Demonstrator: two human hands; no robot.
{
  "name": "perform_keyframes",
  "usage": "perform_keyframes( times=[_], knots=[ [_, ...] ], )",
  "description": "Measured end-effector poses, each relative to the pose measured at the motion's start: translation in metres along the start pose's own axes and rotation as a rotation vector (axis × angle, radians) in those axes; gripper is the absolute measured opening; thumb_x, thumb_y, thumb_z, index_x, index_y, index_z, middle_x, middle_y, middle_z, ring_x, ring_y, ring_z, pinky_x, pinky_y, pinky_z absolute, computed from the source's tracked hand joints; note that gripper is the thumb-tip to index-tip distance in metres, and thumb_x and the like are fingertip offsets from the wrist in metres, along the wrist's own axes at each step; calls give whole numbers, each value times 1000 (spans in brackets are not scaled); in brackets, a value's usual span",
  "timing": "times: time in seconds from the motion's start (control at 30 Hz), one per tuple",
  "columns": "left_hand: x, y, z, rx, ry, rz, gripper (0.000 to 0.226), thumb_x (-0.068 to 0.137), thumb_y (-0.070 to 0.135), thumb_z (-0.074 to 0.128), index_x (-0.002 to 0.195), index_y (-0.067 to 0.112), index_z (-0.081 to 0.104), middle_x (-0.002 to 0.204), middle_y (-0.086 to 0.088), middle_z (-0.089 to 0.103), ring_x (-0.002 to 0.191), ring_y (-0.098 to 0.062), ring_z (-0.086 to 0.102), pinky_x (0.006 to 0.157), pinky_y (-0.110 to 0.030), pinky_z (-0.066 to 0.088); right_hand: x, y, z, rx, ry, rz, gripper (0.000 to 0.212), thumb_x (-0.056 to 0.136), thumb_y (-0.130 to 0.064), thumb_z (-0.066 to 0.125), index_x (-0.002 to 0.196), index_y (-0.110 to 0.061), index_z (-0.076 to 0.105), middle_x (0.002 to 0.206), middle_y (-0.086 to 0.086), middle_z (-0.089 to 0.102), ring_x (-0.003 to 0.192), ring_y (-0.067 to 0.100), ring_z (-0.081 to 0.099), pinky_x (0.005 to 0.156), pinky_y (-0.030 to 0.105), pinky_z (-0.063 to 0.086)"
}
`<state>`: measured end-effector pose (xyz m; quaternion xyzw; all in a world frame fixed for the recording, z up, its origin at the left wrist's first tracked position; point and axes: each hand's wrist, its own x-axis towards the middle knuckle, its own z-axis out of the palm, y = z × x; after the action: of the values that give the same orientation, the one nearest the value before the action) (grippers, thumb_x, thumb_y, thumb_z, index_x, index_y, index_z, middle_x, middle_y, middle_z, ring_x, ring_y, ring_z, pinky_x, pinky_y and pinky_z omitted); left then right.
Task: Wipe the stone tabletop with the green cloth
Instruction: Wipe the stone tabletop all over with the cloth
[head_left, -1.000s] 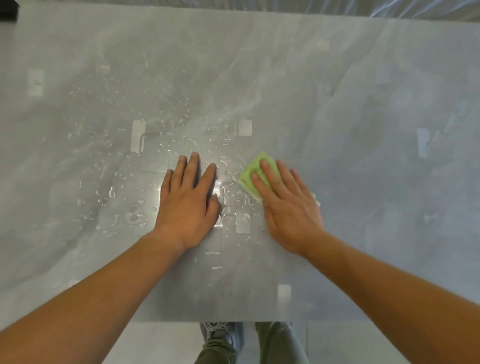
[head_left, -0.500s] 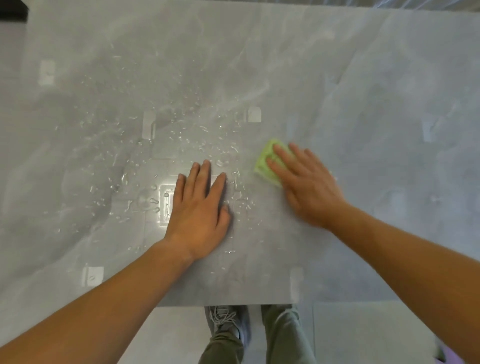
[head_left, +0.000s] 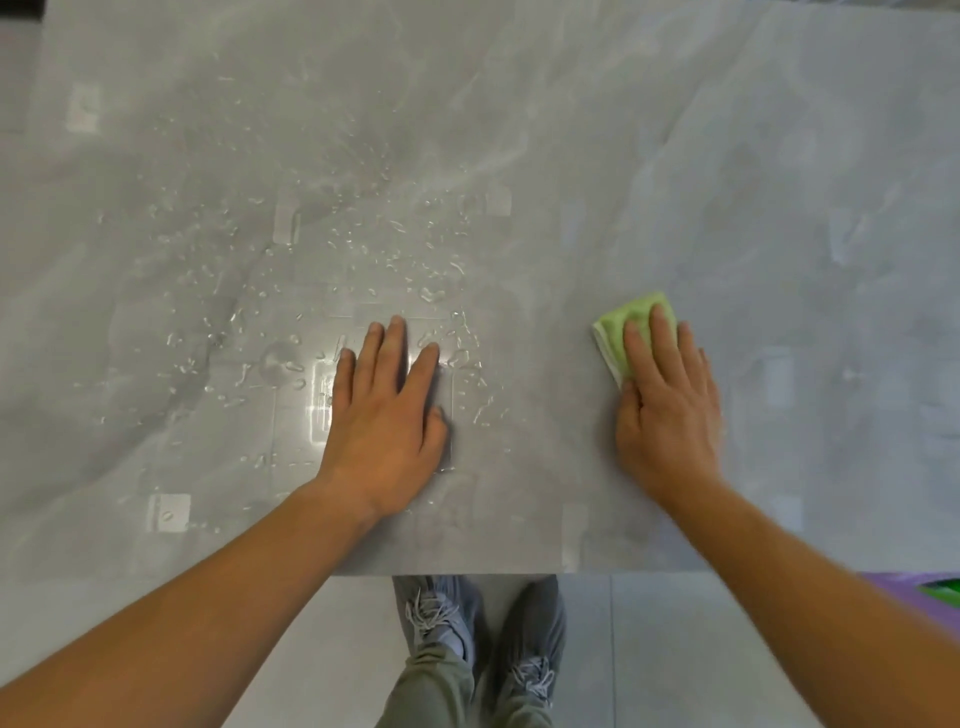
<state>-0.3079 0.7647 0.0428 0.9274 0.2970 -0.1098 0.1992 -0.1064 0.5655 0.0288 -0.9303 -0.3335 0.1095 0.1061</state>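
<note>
A grey stone tabletop (head_left: 675, 156) fills most of the view. Water droplets (head_left: 363, 249) are scattered over its left and middle part. A folded green cloth (head_left: 623, 327) lies flat on the stone at the right of centre. My right hand (head_left: 667, 400) presses on it with straight fingers, covering its near half. My left hand (head_left: 387, 415) rests flat on the wet stone to the left, fingers spread, holding nothing.
The table's near edge (head_left: 519, 573) runs across the lower part of the view. Below it are a pale tiled floor and my grey shoes (head_left: 441, 618). A purple and green object (head_left: 930, 592) peeks in at the lower right.
My right hand has slid the green cloth to the right, away from my left hand and out of the droplet patch. My left hand stays flat in the same spot.
</note>
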Motion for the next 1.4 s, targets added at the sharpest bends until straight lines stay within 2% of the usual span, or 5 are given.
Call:
perform_keyframes(
  times=[0.63, 0.83, 1.0, 1.23, 1.4],
  knots=[
    [-34, -14, 16, 38, 59, -139, 64, 94, 46, 17, 155, 26, 22, 168, -9, 3, 154, -29, -6, 123, -51, -3, -13, -50, 22, -137, -244, -875, 66, 92, -17, 46, 155, -25, 28, 165, 2, 16, 152, 33, 11, 123, 51, 12],
    [-36, -20, 19, 72, 43, -123, 65, 96, 46, 17, 159, 28, 15, 168, -6, -2, 154, -29, -9, 123, -51, -4, 24, -63, 20, -64, -96, -331, 66, 94, -14, 43, 156, -25, 22, 166, 2, 8, 151, 35, 8, 122, 49, 10],
    [-35, -20, 19, 71, 32, -125, 66, 95, 45, 18, 159, 28, 15, 168, -7, -3, 154, -30, -9, 123, -52, -4, -49, -25, 24, -77, -191, -748, 65, 90, -12, 45, 153, -25, 33, 164, 1, 21, 151, 32, 16, 121, 52, 18],
    [-38, -20, 20, 79, 26, -96, 66, 96, 45, 17, 159, 26, 11, 168, -10, -6, 153, -31, -13, 122, -52, -7, -63, -19, 22, 55, 21, 30, 61, 95, -16, 42, 154, -26, 29, 166, 3, 13, 151, 34, 11, 123, 48, 12],
    [-48, -38, 9, 29, 26, 25, 65, 97, 43, 25, 156, 17, 25, 167, -14, 3, 154, -31, -4, 124, -47, -4, -96, -97, 48, -30, -115, -368, 64, 94, -19, 37, 156, -24, 24, 166, 2, 10, 152, 33, 6, 123, 50, 11]
  ],
)
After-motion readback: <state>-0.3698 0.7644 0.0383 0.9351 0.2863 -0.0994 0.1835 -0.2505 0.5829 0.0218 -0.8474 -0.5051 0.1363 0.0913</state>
